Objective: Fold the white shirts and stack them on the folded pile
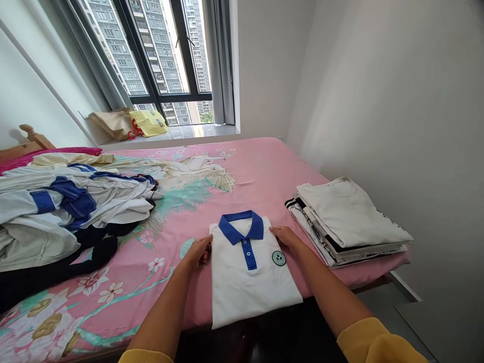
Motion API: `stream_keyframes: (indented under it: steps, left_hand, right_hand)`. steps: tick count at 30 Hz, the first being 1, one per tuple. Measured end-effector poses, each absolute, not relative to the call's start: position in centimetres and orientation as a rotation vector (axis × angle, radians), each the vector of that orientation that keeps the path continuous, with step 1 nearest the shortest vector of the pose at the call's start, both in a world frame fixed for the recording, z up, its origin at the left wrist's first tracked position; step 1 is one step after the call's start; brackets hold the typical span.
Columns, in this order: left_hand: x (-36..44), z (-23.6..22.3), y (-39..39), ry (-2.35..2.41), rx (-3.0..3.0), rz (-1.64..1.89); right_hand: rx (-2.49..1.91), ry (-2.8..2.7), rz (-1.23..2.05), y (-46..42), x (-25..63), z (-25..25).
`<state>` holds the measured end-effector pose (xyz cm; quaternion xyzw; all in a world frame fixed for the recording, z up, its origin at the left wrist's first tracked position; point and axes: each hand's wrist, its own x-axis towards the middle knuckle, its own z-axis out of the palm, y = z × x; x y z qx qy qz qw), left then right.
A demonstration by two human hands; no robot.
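Observation:
A white polo shirt (234, 287) with a blue collar, a blue button placket and a round green badge lies folded at the bed's near edge, front side up. Its lower hem reaches slightly over that edge. My left hand (200, 251) pinches the shirt's left side just below the shoulder, fingers curled. On the opposite side, my right hand (284, 236) grips the right shoulder edge between thumb and fingers. The shirt lies flat between both hands, collar pointing away from me.
A stack of folded clothes (351, 217) sits at the bed's right side. Loose white, blue and black clothes (75, 201) are heaped on the left. Pink floral bedding (260, 166) covers the bed. A brown paper bag (113, 123) and a yellow bag (149, 122) rest on the windowsill.

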<state>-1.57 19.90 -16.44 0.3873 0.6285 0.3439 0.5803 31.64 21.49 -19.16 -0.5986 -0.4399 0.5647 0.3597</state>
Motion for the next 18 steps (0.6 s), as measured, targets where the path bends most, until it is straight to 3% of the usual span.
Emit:
stream_keyframes:
  steps: [18]
  left_hand:
    - [-3.2,-17.1,18.2,1.343,0.95,0.675]
  right_hand:
    - [-1.45,-1.179,1.497,19.6,32.6,-18.9]
